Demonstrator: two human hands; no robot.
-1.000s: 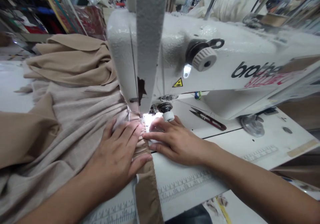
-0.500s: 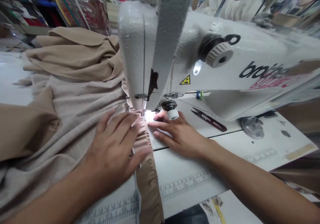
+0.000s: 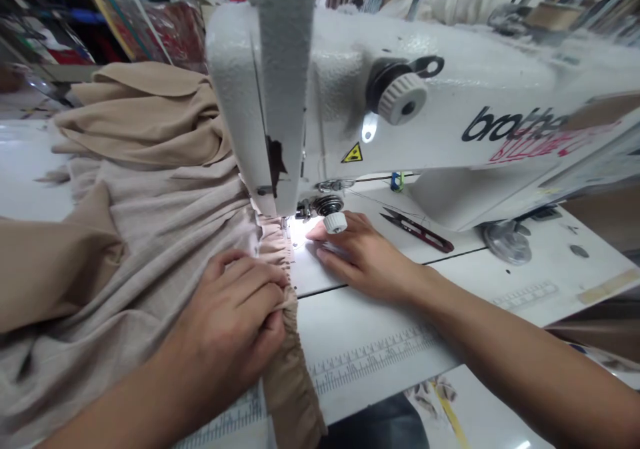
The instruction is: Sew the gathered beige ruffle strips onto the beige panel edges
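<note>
You're pinching the gathered beige fabric point(image 3: 280, 362) in your left hand point(image 3: 225, 322), fingers point(image 3: 265, 282) bunched on its ruffled edge, feeding under the sewing machine point(image 3: 450, 82). Your right hand point(image 3: 363, 255) is resting on the bench point(image 3: 380, 315), its fingers point(image 3: 330, 252) loosely spread, just beside the fabric, with thread snips point(image 3: 417, 231) lying further right.

Left hand point(image 3: 227, 329) now curled, pinching the gathered beige fabric point(image 3: 289, 375), no longer spread flat; right hand point(image 3: 363, 259) drawn back from the fabric's edge.
</note>
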